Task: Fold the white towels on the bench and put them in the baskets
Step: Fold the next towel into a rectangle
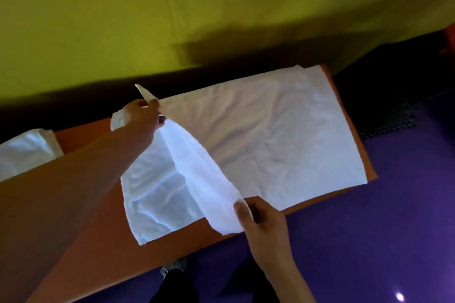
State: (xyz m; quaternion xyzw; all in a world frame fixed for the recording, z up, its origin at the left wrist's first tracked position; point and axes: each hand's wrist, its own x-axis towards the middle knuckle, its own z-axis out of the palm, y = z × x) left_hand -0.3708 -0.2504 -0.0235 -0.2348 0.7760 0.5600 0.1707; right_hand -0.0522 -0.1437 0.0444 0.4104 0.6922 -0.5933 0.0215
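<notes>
A white towel [270, 135] lies spread over the right half of the orange bench [81, 138]. My left hand [142, 118] pinches the towel's far left corner and holds it up off the bench. My right hand [261, 219] grips the near left corner at the bench's front edge. The edge between my hands is lifted and curls over towards the right, above a flat part of the towel [152, 199]. More white cloth [27, 150] lies at the left end of the bench, partly hidden by my left arm. No basket is in view.
A yellow-green wall [197, 7] rises behind the bench. The floor [369, 241] in front is shiny purple, with a dark mat [389, 120] to the right of the bench. An orange object [449, 37] shows at the right edge. My shoe [172, 268] stands under the bench's front edge.
</notes>
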